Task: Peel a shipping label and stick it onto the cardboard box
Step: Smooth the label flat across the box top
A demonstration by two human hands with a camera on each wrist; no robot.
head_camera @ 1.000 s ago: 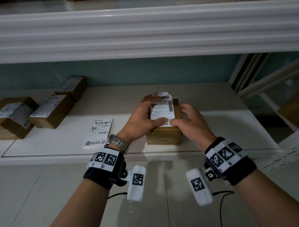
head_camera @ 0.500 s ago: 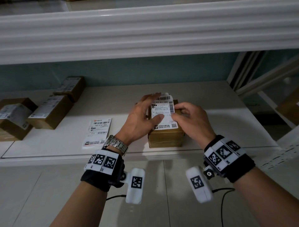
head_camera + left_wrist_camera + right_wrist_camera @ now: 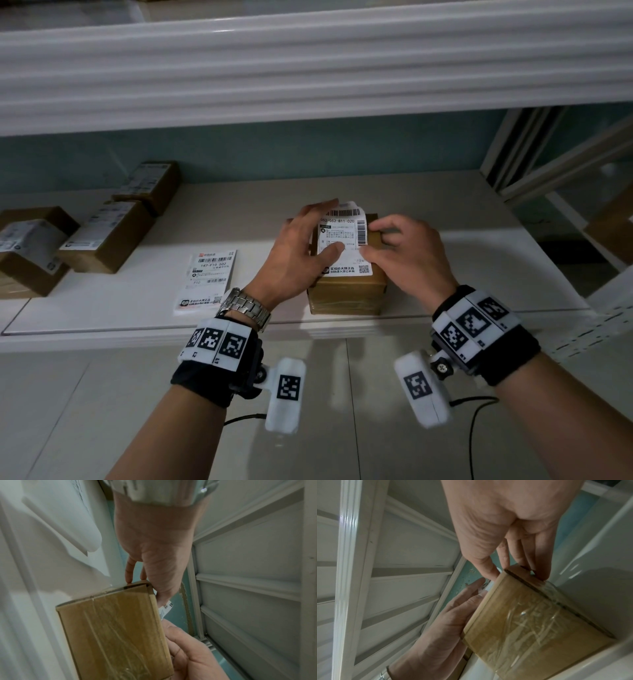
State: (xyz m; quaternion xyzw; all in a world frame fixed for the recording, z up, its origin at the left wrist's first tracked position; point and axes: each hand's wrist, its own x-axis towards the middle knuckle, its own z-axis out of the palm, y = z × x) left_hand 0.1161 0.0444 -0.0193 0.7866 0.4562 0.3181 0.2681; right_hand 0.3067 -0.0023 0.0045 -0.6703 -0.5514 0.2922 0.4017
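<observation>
A taped brown cardboard box stands near the front of the white shelf. A white shipping label lies on its top, the far end curling up past the box's far edge. My left hand reaches over the box's left side with straight fingers, its thumb pressing the label's middle. My right hand holds the box's right top edge, fingers bent over the side and thumb at the label's right edge. The wrist views show the box and a sliver of the label.
A stack of unpeeled labels lies on the shelf left of the box. Three labelled boxes sit at the far left. A white moulded ledge overhangs the shelf. A window frame stands at the right.
Both thumbs have slid away from me along the label, from its near end to its middle. The label's near part now lies flat and uncovered on the box.
</observation>
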